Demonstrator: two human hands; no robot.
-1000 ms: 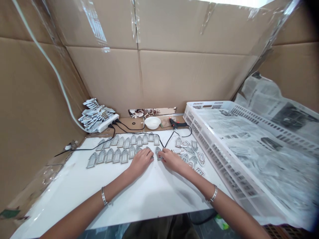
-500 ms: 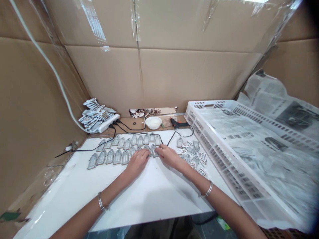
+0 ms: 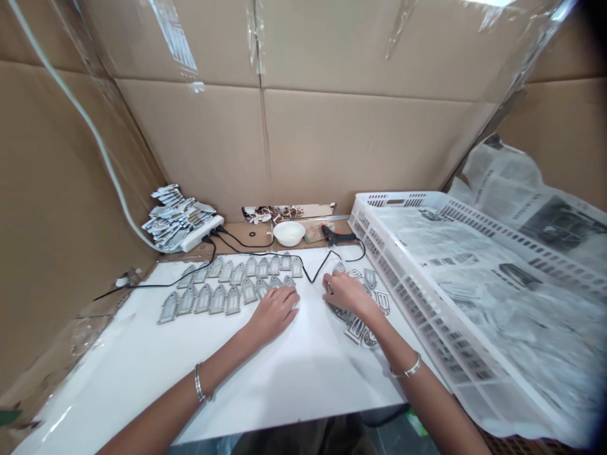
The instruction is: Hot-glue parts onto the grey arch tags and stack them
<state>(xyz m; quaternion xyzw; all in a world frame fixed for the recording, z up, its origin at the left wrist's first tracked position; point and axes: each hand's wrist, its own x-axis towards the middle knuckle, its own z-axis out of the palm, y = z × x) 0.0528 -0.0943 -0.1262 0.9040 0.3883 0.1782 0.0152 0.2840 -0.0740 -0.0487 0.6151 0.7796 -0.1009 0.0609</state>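
Small grey arch-shaped plaques [image 3: 217, 299] with pale centres lie in two rows on the white tabletop [image 3: 227, 379]. My left hand [image 3: 275, 311] rests over the right end of the lower row, its fingers stretched out and close together, covering parts of the last plaques. To the right is a loose cluster of grey plaques and white pieces with dark outlines [image 3: 355, 330]. My right hand [image 3: 348, 292] reaches over that cluster with fingers bent downward. Whatever its fingertips pinch is hidden beneath them.
Behind the rows stand a white bowl [image 3: 289, 234] and a black glue gun [image 3: 337, 236] with its cord. A pile of flat pieces [image 3: 177, 218] sits by a white power strip [image 3: 202, 234]. A white plastic crate [image 3: 403, 303] lined with newspaper borders the right side.
My right hand has left the end of the lower row and moved right to the loose cluster. My left hand has shifted slightly right, its fingers now lying flatter over the row's end.
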